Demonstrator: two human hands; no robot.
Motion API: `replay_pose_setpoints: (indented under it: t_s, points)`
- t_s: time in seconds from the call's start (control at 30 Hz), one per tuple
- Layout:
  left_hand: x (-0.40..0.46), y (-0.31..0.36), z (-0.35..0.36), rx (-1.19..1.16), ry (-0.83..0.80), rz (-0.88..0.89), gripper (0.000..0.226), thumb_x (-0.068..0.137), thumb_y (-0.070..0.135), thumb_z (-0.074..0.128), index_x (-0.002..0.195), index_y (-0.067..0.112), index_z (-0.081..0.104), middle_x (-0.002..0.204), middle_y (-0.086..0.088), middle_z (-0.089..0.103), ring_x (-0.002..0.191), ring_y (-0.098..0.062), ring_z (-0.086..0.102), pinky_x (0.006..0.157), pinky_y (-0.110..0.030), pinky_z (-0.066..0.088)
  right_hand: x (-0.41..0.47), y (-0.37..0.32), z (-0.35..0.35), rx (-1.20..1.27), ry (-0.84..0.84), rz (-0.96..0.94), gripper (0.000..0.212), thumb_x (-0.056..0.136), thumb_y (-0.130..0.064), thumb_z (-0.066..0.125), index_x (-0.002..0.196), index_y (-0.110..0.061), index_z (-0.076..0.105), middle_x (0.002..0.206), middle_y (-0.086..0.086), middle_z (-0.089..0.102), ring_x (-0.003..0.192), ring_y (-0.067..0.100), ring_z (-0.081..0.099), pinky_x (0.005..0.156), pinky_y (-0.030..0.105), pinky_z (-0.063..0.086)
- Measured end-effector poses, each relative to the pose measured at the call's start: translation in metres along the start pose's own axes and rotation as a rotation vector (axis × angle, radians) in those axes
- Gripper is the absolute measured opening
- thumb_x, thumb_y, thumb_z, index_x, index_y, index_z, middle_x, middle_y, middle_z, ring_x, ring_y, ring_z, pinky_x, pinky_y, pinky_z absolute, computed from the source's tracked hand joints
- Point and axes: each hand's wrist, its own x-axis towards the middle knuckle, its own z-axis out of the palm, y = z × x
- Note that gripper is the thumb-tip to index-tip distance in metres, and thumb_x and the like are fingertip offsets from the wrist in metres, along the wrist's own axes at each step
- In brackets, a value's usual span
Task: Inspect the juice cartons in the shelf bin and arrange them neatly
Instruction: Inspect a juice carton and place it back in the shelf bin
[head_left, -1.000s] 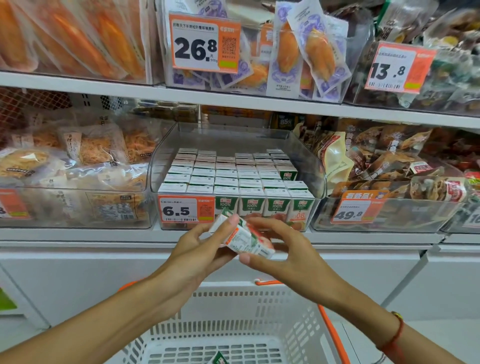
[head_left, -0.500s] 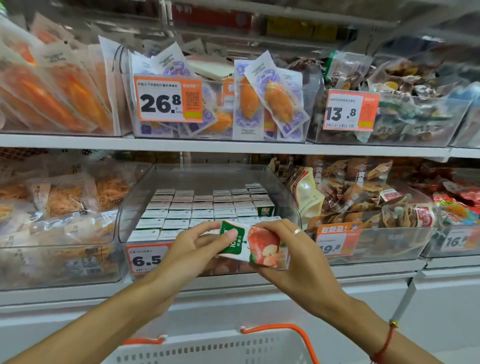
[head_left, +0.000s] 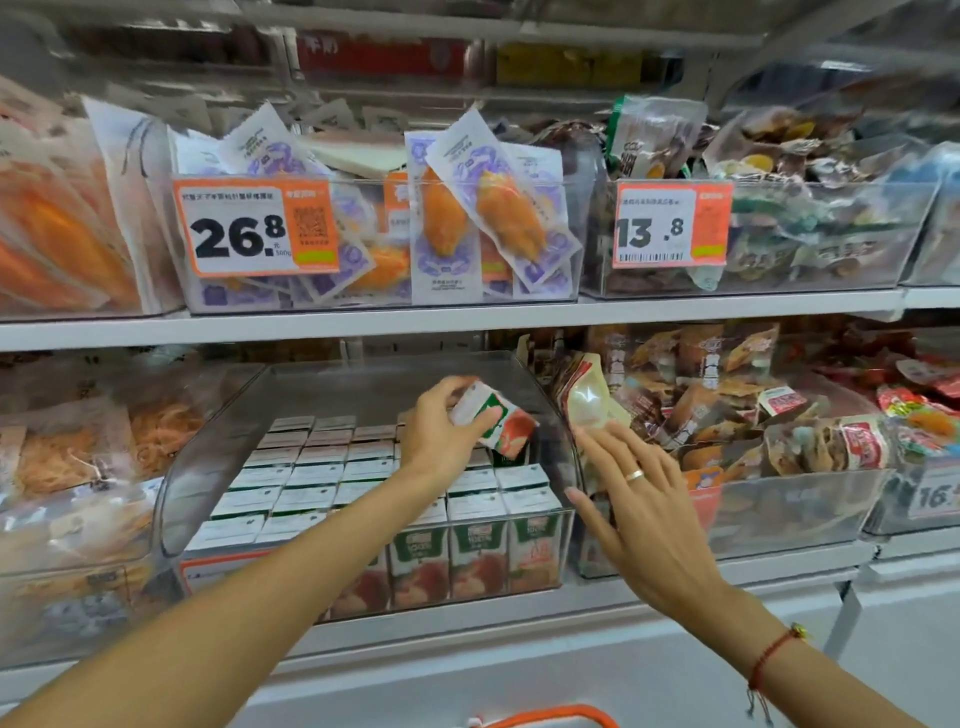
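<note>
The left hand (head_left: 439, 426) gripped a tilted juice carton (head_left: 496, 418) above the clear bin's (head_left: 171, 499) back right rows, the right hand (head_left: 631, 499) open beside it; set down crooked, I judged, it could knock the neighbouring cartons (head_left: 311, 483) askew

The lower shelf (head_left: 467, 618) carries a row of clear bins: a snack bin (head_left: 78, 561) at left, the juice carton bin (head_left: 171, 499) in the middle, and a packet bin (head_left: 789, 514) at right. The upper shelf (head_left: 467, 317) bears more clear bins with price tags.
</note>
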Motion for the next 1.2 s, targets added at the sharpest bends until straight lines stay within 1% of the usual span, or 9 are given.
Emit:
replay_pose_setpoints:
  t_s: [0.1,0.2,0.27,0.37,0.63,0.8,0.93,1.07,1.2]
  points:
    - [0.010,-0.002,-0.004,0.147,-0.091,0.060,0.045,0.083,0.022,0.076,0.126,0.017,0.062,0.113,0.002,0.065,0.107,-0.018,0.061,0.094,-0.038,0.052,-0.001,0.003,0.005,-0.010,0.058,-0.026,0.055,0.098,-0.046,0.035,0.136,-0.011,0.053,0.138,0.005,0.056,0.135,0.020,0.037,0.109,0.037,0.028]
    - [0.024,0.009,-0.009,0.359,-0.356,0.126,0.046,0.080,0.021,0.079,0.124,0.022,0.066,0.121,0.003,0.068,0.112,-0.017,0.062,0.100,-0.041,0.049,-0.001,0.003,0.009,-0.017,0.088,-0.042,0.054,0.098,-0.044,0.036,0.135,-0.009,0.054,0.138,0.007,0.056,0.135,0.020,0.036,0.110,0.037,0.026]
    - [0.034,0.018,-0.005,0.470,-0.508,0.118,0.051,0.082,0.020,0.077,0.131,0.018,0.061,0.134,0.000,0.060,0.123,-0.019,0.055,0.106,-0.036,0.043,-0.001,0.004,0.010,-0.020,0.096,-0.046,0.054,0.098,-0.043,0.036,0.135,-0.008,0.054,0.138,0.007,0.056,0.135,0.021,0.036,0.109,0.038,0.027]
    - [0.044,0.019,0.008,0.572,-0.618,0.014,0.064,0.086,0.022,0.074,0.141,0.009,0.045,0.144,-0.008,0.048,0.132,-0.024,0.047,0.102,-0.029,0.041,-0.001,0.002,0.009,-0.022,0.084,-0.045,0.054,0.098,-0.043,0.035,0.135,-0.008,0.054,0.139,0.007,0.056,0.136,0.020,0.035,0.109,0.038,0.027]
    - [0.044,-0.006,0.021,0.582,-0.518,0.057,0.042,0.081,0.026,0.079,0.119,0.013,0.069,0.124,-0.005,0.067,0.114,-0.019,0.062,0.102,-0.036,0.048,0.000,0.002,0.004,-0.066,0.047,-0.038,0.055,0.098,-0.043,0.036,0.136,-0.008,0.054,0.139,0.007,0.056,0.136,0.020,0.034,0.109,0.037,0.027]
    - [0.042,-0.017,0.019,0.638,-0.527,0.116,0.038,0.088,0.033,0.070,0.123,0.019,0.067,0.130,0.004,0.064,0.116,-0.014,0.060,0.095,-0.025,0.046,0.000,0.002,0.004,-0.073,0.047,-0.042,0.055,0.098,-0.042,0.035,0.135,-0.007,0.054,0.138,0.008,0.057,0.135,0.020,0.035,0.109,0.038,0.027]
    - [0.045,-0.018,0.014,0.696,-0.586,0.181,0.037,0.094,0.033,0.062,0.129,0.021,0.063,0.136,0.005,0.059,0.125,-0.014,0.054,0.104,-0.028,0.042,0.000,0.002,0.003,-0.086,0.033,-0.048,0.055,0.098,-0.042,0.036,0.137,-0.008,0.053,0.139,0.007,0.056,0.135,0.021,0.037,0.109,0.038,0.027]
    - [0.053,-0.019,0.008,0.699,-0.610,0.205,0.031,0.098,0.035,0.055,0.125,0.024,0.066,0.132,0.004,0.061,0.114,-0.015,0.057,0.097,-0.030,0.046,-0.001,0.002,0.004,-0.086,0.015,-0.050,0.055,0.098,-0.043,0.036,0.138,-0.009,0.052,0.140,0.006,0.055,0.136,0.020,0.035,0.110,0.038,0.027]
    - [0.069,-0.027,0.009,0.869,-0.605,0.197,0.041,0.098,0.044,0.050,0.135,0.026,0.055,0.144,0.003,0.050,0.127,-0.019,0.050,0.105,-0.034,0.041,-0.002,0.004,0.006,-0.093,0.018,-0.064,0.054,0.098,-0.043,0.037,0.137,-0.009,0.053,0.140,0.005,0.055,0.137,0.019,0.035,0.109,0.037,0.029]
